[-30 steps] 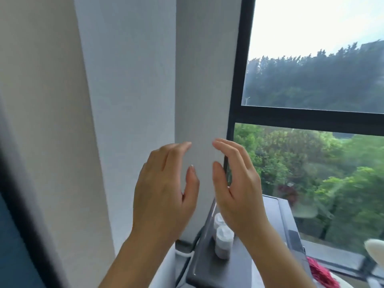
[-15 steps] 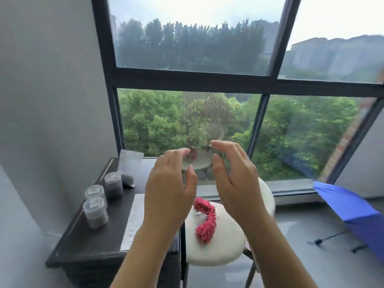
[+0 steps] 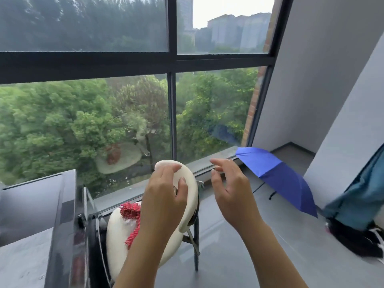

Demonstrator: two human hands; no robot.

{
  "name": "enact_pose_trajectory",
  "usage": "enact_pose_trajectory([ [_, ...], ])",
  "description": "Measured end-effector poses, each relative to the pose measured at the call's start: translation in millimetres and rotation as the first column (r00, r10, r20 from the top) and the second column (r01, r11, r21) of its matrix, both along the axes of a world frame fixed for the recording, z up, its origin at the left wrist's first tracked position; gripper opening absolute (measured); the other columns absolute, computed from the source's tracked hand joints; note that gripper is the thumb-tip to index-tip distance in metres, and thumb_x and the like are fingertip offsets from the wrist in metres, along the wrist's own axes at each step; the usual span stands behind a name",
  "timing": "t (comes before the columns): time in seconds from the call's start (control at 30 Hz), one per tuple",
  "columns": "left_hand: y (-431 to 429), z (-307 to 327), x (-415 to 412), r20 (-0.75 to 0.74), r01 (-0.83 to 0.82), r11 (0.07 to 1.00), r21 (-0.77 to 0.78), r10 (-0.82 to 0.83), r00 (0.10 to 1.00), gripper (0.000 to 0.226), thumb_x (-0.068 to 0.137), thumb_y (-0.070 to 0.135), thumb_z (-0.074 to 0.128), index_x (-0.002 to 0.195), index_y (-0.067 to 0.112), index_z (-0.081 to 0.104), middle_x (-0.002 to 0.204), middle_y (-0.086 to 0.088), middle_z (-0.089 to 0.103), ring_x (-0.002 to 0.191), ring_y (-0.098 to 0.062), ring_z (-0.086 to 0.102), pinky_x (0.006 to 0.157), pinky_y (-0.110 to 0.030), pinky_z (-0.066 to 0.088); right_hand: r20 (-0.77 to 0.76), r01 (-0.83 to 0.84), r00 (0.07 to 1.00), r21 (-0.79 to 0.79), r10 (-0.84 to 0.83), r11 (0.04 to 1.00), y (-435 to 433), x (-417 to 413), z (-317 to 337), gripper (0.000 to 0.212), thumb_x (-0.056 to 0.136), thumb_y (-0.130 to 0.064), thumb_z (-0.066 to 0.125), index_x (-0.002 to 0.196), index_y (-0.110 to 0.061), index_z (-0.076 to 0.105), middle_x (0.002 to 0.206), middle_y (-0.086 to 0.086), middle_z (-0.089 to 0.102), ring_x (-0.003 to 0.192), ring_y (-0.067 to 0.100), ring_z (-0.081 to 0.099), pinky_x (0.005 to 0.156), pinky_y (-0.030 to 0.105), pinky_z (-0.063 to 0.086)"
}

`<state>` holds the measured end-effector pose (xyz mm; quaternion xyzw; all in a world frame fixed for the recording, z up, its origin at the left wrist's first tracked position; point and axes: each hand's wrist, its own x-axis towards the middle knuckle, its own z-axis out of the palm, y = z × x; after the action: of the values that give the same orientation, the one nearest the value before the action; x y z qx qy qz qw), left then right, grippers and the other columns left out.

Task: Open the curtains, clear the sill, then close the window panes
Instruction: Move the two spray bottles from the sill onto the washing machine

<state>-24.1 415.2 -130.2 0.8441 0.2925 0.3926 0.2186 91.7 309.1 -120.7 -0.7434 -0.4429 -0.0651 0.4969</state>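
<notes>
A large window with a dark frame (image 3: 172, 115) fills the view; its panes look shut and no curtain covers them. The low grey sill (image 3: 216, 157) runs along its foot. My left hand (image 3: 164, 196) and my right hand (image 3: 232, 190) are raised side by side in front of me, fingers loosely curled and apart, with nothing in them. They hover above a white round stool (image 3: 118, 231) and short of the sill. An open blue umbrella (image 3: 276, 173) rests on the floor with its rim at the sill's right end.
A red fuzzy thing (image 3: 132, 220) lies on the stool. A dark table (image 3: 37, 225) stands at the left. Grey walls (image 3: 324, 80) close the right side, with a teal bag (image 3: 361, 194) and dark items on the floor by them.
The view has swung from the left wall across the window to its right side. The umbrella and right wall have come into sight. My hands keep the same raised pose.
</notes>
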Motion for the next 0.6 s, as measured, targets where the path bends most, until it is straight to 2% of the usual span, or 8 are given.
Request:
enact_pose_trajectory([
  [0.07,5,-6,34,-0.011,0.033,0.999,-0.021,-0.034,0.999,0.03,0.091,0.025,0.048,0.117,0.018,0.06,0.112,0.004,0.063,0.104,-0.015,0.058,0.084,-0.021,0.039,-0.014,0.02,1.0,-0.028,-0.021,0.999,3,30,-8,0.028,0.096,-0.023,0.046,0.121,-0.021,0.058,0.113,-0.009,0.059,0.102,0.002,0.054,0.083,0.015,0.045],
  [0.17,19,-17,92,-0.01,0.077,0.996,-0.037,-0.078,0.997,0.026,0.091,0.019,0.055,0.117,0.018,0.06,0.113,0.005,0.063,0.106,-0.013,0.057,0.085,-0.022,0.04,-0.01,0.039,0.999,-0.058,-0.04,0.998,16,84,-19,0.03,0.095,-0.028,0.045,0.121,-0.022,0.058,0.115,-0.01,0.059,0.104,0.002,0.054,0.085,0.019,0.046],
  [0.27,42,-24,156,-0.011,0.105,0.993,-0.057,-0.106,0.994,0.026,0.091,0.02,0.055,0.117,0.018,0.06,0.114,0.006,0.062,0.107,-0.012,0.056,0.084,-0.023,0.04,-0.016,0.062,0.998,-0.092,-0.064,0.994,38,143,-25,0.034,0.093,-0.033,0.041,0.12,-0.022,0.058,0.115,-0.01,0.059,0.104,0.002,0.054,0.087,0.02,0.045],
  [0.4,67,-25,231,-0.027,0.133,0.989,-0.066,-0.135,0.99,0.025,0.092,0.018,0.055,0.116,0.015,0.06,0.113,0.003,0.063,0.107,-0.016,0.057,0.089,-0.024,0.041,-0.017,0.06,0.998,-0.128,-0.063,0.99,66,211,-23,0.033,0.094,-0.031,0.042,0.119,-0.019,0.06,0.115,-0.008,0.06,0.105,0.004,0.054,0.089,0.02,0.043],
  [0.53,87,-18,292,-0.058,0.149,0.988,-0.051,-0.151,0.987,0.026,0.092,0.019,0.054,0.117,0.014,0.06,0.114,0.001,0.062,0.109,-0.017,0.057,0.087,-0.022,0.039,-0.03,0.07,0.997,-0.139,-0.075,0.988,83,270,-22,0.03,0.096,-0.028,0.044,0.119,-0.018,0.061,0.115,-0.007,0.061,0.104,0.005,0.054,0.088,0.019,0.042],
  [0.6,95,-17,312,-0.068,0.14,0.989,-0.042,-0.143,0.987,0.027,0.093,0.023,0.05,0.116,0.014,0.06,0.113,0.001,0.063,0.108,-0.018,0.057,0.089,-0.027,0.044,-0.047,0.074,0.996,-0.152,-0.082,0.986,87,294,-24,0.027,0.097,-0.025,0.046,0.118,-0.018,0.061,0.114,-0.006,0.062,0.103,0.006,0.055,0.087,0.019,0.042],
])
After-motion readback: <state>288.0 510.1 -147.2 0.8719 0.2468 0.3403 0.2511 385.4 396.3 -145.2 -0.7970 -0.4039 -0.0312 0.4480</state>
